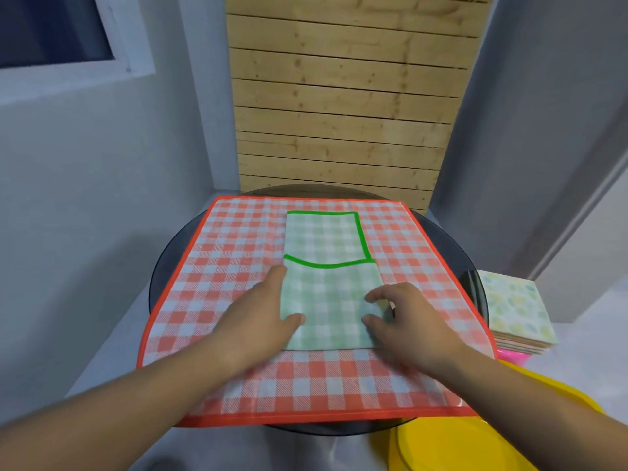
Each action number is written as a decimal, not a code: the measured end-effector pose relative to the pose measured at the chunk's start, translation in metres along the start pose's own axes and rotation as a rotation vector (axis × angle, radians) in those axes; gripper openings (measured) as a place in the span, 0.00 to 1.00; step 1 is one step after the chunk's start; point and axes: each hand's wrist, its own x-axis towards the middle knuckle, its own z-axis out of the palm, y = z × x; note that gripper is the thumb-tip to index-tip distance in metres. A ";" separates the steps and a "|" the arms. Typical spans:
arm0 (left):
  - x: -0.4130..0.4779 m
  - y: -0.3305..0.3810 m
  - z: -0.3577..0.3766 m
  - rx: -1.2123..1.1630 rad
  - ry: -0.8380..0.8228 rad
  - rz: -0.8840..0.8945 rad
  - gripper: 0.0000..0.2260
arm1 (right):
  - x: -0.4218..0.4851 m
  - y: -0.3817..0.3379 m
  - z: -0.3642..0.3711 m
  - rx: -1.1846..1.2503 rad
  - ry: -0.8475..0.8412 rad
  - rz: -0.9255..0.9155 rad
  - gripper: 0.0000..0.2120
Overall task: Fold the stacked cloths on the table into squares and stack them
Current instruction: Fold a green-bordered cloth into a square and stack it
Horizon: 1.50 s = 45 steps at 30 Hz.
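Observation:
A green checked cloth (326, 266) with a bright green border lies folded into a long strip, its near half doubled over. It rests on a spread red checked cloth (231, 253) that covers the round dark glass table (462, 263). My left hand (261, 311) lies flat on the strip's left edge, thumb on the fabric. My right hand (397, 317) pinches the strip's near right edge between thumb and fingers. A stack of folded pastel cloths (516, 307) sits to the right of the table.
A yellow round plastic basin (475, 436) sits at the lower right, with a pink object (513, 356) under the folded stack. A wooden slat panel (339, 113) stands behind the table. Grey walls close in on both sides.

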 end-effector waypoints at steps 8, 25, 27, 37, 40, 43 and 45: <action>-0.012 0.008 0.029 0.504 -0.046 0.035 0.35 | -0.007 -0.003 0.024 -0.269 0.079 -0.062 0.25; -0.006 -0.002 0.023 0.546 -0.228 0.049 0.40 | -0.012 0.021 0.016 -0.347 -0.008 -0.080 0.30; -0.005 -0.006 0.017 0.553 -0.269 0.074 0.38 | -0.011 0.031 0.010 -0.307 -0.026 -0.076 0.29; 0.001 -0.020 -0.003 0.511 -0.407 0.147 0.31 | -0.007 0.050 -0.005 -0.168 -0.125 -0.116 0.18; 0.000 -0.021 -0.001 0.520 -0.398 0.154 0.31 | -0.007 0.051 -0.006 -0.174 -0.120 -0.123 0.18; 0.000 -0.022 -0.003 0.542 -0.368 0.174 0.32 | -0.009 0.049 -0.004 -0.212 -0.110 -0.141 0.19; 0.000 -0.021 -0.004 0.539 -0.359 0.180 0.33 | -0.009 0.048 -0.003 -0.234 -0.094 -0.162 0.20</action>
